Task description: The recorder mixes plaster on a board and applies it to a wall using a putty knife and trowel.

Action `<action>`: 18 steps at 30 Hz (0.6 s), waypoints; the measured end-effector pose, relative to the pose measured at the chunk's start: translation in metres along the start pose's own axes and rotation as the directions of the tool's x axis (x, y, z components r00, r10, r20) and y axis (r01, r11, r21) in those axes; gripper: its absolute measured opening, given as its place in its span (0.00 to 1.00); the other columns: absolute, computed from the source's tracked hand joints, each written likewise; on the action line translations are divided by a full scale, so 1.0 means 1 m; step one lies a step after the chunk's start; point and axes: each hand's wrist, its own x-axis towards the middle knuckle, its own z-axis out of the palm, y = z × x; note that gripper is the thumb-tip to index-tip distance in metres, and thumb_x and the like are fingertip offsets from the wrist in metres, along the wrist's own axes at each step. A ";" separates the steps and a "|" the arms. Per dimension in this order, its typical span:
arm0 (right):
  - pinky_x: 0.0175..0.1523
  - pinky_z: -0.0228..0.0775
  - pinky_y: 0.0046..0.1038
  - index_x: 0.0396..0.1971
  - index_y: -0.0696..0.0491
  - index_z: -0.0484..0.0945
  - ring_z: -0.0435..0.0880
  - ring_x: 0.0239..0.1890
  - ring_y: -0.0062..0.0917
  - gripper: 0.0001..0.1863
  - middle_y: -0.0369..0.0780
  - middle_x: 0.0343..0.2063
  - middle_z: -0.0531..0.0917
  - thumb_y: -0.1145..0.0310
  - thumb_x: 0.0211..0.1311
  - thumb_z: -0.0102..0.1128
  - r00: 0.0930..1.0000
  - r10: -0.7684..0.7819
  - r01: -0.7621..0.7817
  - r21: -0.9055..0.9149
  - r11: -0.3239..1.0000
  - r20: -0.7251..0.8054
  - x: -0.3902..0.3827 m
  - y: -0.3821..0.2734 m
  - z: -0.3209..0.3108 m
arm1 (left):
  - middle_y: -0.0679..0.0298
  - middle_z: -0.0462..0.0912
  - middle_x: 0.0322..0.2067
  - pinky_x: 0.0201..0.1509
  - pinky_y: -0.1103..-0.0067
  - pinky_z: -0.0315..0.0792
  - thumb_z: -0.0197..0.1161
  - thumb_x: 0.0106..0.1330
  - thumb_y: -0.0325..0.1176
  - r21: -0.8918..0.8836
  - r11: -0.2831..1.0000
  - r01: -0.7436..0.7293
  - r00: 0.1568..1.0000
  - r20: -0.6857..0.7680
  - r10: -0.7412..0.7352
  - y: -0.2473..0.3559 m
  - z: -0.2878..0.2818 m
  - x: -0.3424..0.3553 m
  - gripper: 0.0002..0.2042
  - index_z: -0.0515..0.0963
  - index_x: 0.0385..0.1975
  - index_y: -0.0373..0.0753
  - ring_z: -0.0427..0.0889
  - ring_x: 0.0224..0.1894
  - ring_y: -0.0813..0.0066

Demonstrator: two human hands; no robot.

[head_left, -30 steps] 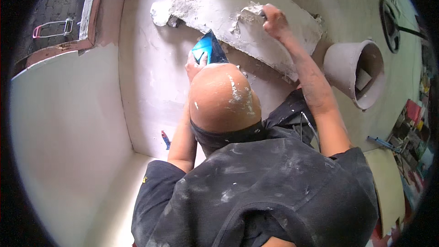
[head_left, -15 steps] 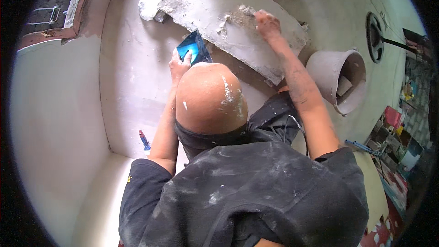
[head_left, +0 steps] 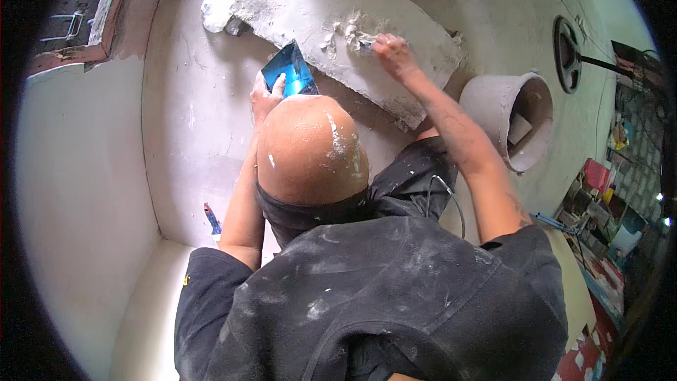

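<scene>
My left hand grips a flat, shiny square blade, a metal spreader with blue reflections, thumb on its face. It stands off the near edge of a plaster-caked board. Over the board's right half, my right hand is closed on a small blue-grey tool, mostly hidden by the fingers. Against that tool lies a lumpy heap of wet white putty, with smears to its left. My bare knee, splashed with white, is raised between my arms.
A plaster-coated bucket lies tipped right of the board, a pale block inside. A crumpled white bag sits by the board's left corner. A paintbrush lies near my left forearm. A black wheel and piled clutter stand at right.
My right hand has come nearer to me and slightly left across the board. The putty heap has been pulled into a looser, wider shape. My left hand keeps hold of the spreader.
</scene>
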 end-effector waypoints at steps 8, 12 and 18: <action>0.42 0.73 0.39 0.28 0.51 0.76 0.79 0.39 0.39 0.06 0.40 0.35 0.79 0.76 0.52 0.49 0.976 0.208 -0.214 0.089 0.973 0.070 0.023 0.023 -0.008 | 0.49 0.82 0.33 0.39 0.69 0.73 0.62 0.59 0.36 -0.044 0.994 0.098 0.989 0.114 -0.092 0.007 0.004 0.001 0.15 0.74 0.41 0.34 0.82 0.35 0.57; 0.41 0.74 0.37 0.24 0.52 0.76 0.80 0.38 0.35 0.06 0.40 0.32 0.77 0.73 0.55 0.48 0.974 -0.004 0.005 -0.004 1.000 0.224 0.003 0.012 -0.004 | 0.50 0.82 0.33 0.39 0.70 0.73 0.63 0.59 0.36 -0.037 0.991 0.127 0.987 0.099 -0.122 -0.027 -0.004 -0.006 0.15 0.74 0.42 0.35 0.83 0.36 0.57; 0.41 0.73 0.36 0.28 0.50 0.77 0.79 0.39 0.37 0.06 0.40 0.33 0.78 0.73 0.54 0.49 0.993 0.107 -0.114 0.235 0.965 0.044 0.043 0.054 -0.009 | 0.50 0.82 0.32 0.39 0.69 0.73 0.63 0.59 0.36 0.115 0.986 0.118 0.972 0.190 -0.139 0.049 -0.004 -0.006 0.15 0.73 0.42 0.34 0.83 0.34 0.57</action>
